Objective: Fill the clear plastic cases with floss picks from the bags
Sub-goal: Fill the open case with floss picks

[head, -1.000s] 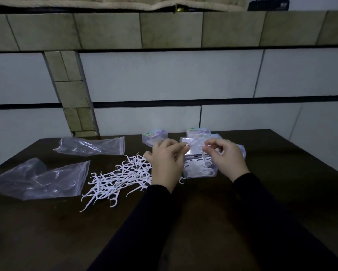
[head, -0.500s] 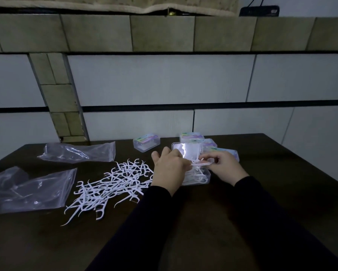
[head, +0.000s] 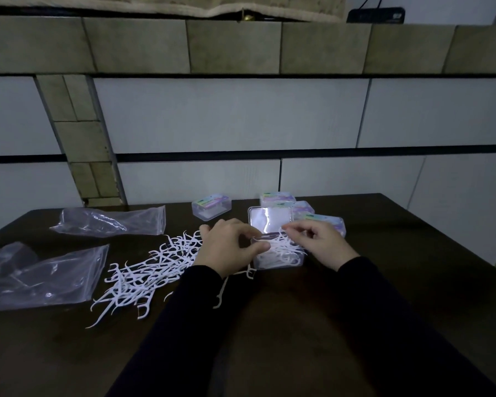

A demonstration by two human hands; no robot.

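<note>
Open case (head: 278,260) is sitting mid-surface, lid (head: 269,220) standing up at the back, white picks (head: 281,249) lying heaped inside and poking over the rim.

Left hand (head: 229,250) is touching the case's left edge: fingers curling, thumb and forefinger closing toward each other at the rim. Can't tell whether it is pinching a pick or the rim itself.

Right hand (head: 318,243) is hovering over the case's right side, fingers curling, thumb and forefinger pinching together on a pick at the top of the heap.

Loose pile (head: 143,270) of picks is spreading across the surface (head: 413,282) left of the case, running under the left hand. One stray pick (head: 221,293) is lying just in front of the left wrist.

Closed cases: one (head: 211,207) is standing alone behind the pile; three more (head: 304,209) are clustering behind and to the right of the open case, labels up, contents too dim to read.

Two clear bags are lying on the left: far bag (head: 112,222) near the wall, near bag (head: 40,273) at the left edge, both flattened and crumpled. Contents, if any, not discernible.

Dark sleeves (head: 370,325) are covering both arms to the wrists.
</note>
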